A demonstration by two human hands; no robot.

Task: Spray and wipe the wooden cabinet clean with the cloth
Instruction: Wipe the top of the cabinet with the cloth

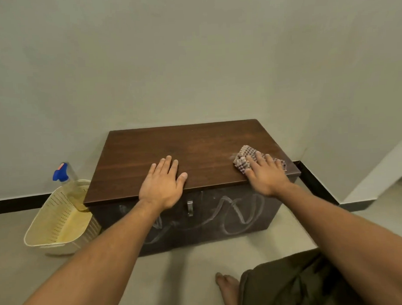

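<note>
Domestic room corner: plain painted walls (192,50), black skirting (19,203), low wooden cabinet (172,144) at 12 o'clock, plastic basket (54,216) at 9 o'clock.

Legible text, brands, numbers: none.

Item 1. Cabinet (195,150), front face: a pale, chalk-like scrawl (237,213) of loops and strokes runs across the dark front on both sides of the metal handle (190,207). It reads as no letter, number or word. The left part is partly hidden by a forearm.

Item 2. Spray bottle (60,175), at the top of its blue head: a small red-and-white tag (62,166). Any print on it is too small and blurred to read.
</note>
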